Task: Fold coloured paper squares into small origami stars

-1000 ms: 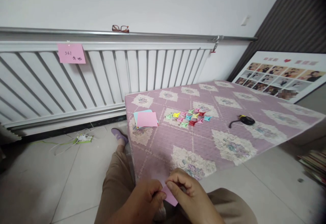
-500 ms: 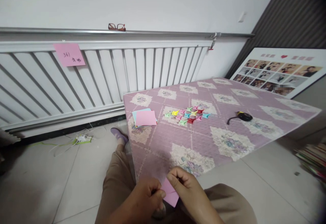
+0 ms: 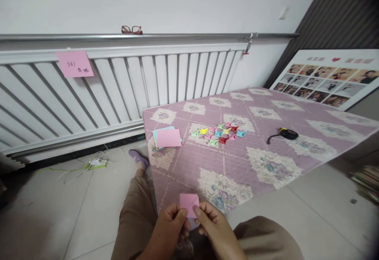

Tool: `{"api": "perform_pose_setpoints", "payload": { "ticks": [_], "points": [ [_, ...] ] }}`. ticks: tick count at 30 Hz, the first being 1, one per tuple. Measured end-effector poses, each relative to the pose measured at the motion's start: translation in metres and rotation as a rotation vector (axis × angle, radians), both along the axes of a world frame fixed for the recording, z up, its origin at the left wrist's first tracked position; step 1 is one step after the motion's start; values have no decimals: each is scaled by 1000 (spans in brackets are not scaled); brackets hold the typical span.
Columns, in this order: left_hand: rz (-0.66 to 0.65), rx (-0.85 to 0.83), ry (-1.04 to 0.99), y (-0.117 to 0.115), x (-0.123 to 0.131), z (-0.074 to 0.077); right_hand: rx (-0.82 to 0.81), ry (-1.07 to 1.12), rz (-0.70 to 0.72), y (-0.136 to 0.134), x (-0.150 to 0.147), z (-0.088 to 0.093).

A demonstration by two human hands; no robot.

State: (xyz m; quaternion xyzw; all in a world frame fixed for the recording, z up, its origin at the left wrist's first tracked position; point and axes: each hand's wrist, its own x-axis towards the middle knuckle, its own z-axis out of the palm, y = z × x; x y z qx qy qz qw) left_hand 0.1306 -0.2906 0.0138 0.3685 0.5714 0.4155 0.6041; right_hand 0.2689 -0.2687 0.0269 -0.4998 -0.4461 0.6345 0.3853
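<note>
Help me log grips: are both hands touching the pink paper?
Touching. The head view shows the left hand and right hand pinching the pink paper's lower edge.

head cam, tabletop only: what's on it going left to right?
Stack of paper squares → cluster of small folded paper pieces → black tape measure. The pink folded paper pinched by left hand and right hand is at the near edge.
</note>
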Motion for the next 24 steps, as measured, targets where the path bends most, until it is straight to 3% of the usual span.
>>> {"api": "perform_pose_setpoints", "payload": {
  "ticks": [4,11,24],
  "points": [
    [19,3,-10,7,6,-4,5,-1,-17,1,-6,-12],
    [-10,-74,-54,19,14,-21,39,-61,24,22,13,-22],
    [59,-58,-94,27,20,-19,65,-123,-83,27,10,-28]
  ]
}}
